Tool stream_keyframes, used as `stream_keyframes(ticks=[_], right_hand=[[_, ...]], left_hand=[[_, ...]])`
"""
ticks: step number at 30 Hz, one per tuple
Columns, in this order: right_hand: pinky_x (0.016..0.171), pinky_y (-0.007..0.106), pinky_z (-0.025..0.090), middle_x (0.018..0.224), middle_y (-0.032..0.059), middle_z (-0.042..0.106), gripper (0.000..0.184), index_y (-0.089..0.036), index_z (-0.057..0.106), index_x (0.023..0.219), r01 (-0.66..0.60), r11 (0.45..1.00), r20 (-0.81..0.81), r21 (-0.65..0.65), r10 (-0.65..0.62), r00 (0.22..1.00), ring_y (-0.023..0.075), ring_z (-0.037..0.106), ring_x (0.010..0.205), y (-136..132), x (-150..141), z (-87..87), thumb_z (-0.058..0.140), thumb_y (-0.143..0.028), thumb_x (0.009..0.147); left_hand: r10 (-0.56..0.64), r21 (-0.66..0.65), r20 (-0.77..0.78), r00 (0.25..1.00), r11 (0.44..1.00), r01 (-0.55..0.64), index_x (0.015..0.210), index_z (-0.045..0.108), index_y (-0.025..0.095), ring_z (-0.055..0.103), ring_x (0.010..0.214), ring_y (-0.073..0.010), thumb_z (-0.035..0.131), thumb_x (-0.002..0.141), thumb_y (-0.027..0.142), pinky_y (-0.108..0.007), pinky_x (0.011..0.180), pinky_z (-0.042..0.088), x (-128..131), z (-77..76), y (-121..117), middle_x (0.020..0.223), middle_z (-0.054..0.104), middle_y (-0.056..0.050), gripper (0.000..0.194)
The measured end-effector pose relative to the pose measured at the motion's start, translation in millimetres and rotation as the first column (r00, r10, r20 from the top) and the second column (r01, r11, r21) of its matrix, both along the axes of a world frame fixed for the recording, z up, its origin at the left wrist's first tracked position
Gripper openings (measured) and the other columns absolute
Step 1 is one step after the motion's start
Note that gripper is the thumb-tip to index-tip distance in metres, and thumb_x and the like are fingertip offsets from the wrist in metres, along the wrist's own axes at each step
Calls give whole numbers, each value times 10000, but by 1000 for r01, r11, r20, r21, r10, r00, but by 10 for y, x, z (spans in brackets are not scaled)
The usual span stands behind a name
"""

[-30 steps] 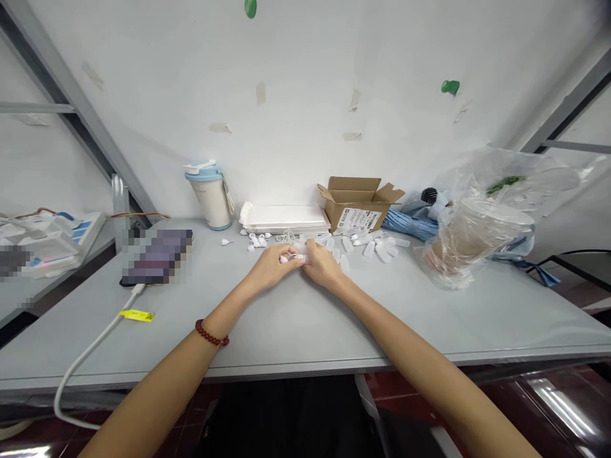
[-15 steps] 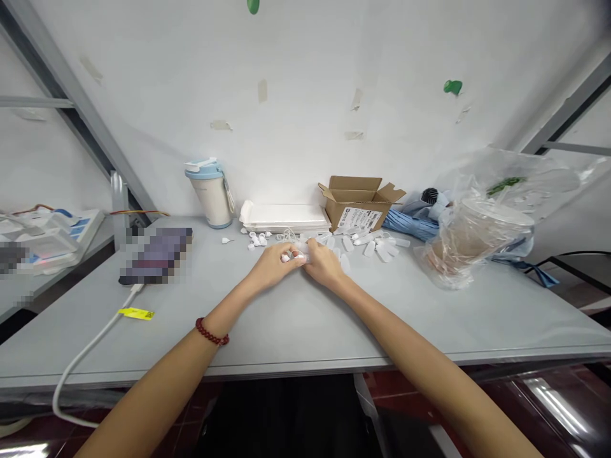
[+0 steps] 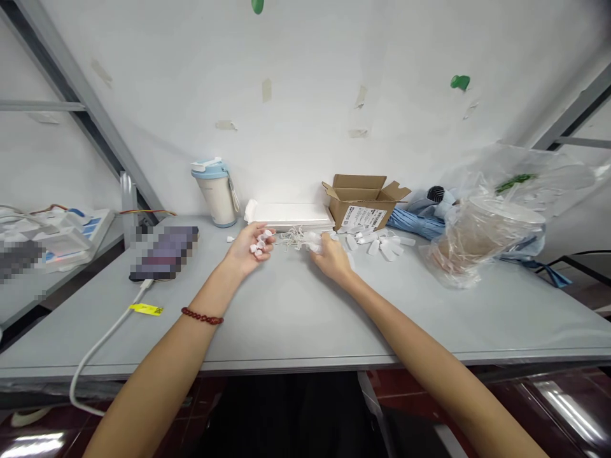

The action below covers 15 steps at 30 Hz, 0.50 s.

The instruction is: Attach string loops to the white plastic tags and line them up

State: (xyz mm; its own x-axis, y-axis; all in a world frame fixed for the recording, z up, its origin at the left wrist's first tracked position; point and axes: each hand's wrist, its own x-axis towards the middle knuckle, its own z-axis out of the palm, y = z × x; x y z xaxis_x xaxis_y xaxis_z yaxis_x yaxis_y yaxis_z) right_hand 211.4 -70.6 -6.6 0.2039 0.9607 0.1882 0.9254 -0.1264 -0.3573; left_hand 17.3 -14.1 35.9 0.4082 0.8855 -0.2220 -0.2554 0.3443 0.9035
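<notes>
Several small white caps point(image 3: 260, 245) lie in the curled fingers of my left hand point(image 3: 244, 250), palm turned partly up. My right hand point(image 3: 332, 257) pinches a bunch of translucent plastic pieces point(image 3: 312, 240) from the right side. Between the two hands, a tangle of thin white strings point(image 3: 294, 237) stretches over the table. More flat, translucent tabs point(image 3: 386, 247) lie loose just right of my right hand. One small white piece point(image 3: 230, 239) sits left of my left hand.
Behind my hands are a white stack of flat boxes point(image 3: 291, 213) and an open cardboard box point(image 3: 359, 197). A tumbler point(image 3: 216, 194) and a phone point(image 3: 167, 253) with a cable point(image 3: 102, 346) are at left. Right stand a plastic-wrapped cup point(image 3: 496, 229) and blue cloth point(image 3: 415, 221).
My hands were together and have moved apart. My left hand went left with the white caps, now visible in its fingers, and the strings now show between the hands.
</notes>
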Motion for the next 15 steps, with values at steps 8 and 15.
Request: stream_keyframes(ticks=[8,15], right_hand=[[582,277,342,952,103,661,241,-187,446,1011,10,1000,-35,20,-10,999,249,599,833,10,-10,5,508,-282,798],[614,301,374,965,109,658,223,-194,446,998,20,999,-51,26,-19,999,264,600,832,-26,-31,59,494,-282,799]], left_hand=[[716,627,-369,593,662,-410,719,610,168,499,509,-125,573,696,374,-242,501,391,-216,-435,521,595,551,4,211],[655,791,-464,596,610,-54,785,682,152,602,777,-191,527,740,394,-280,754,444,-145,-582,542,786,697,-49,291]])
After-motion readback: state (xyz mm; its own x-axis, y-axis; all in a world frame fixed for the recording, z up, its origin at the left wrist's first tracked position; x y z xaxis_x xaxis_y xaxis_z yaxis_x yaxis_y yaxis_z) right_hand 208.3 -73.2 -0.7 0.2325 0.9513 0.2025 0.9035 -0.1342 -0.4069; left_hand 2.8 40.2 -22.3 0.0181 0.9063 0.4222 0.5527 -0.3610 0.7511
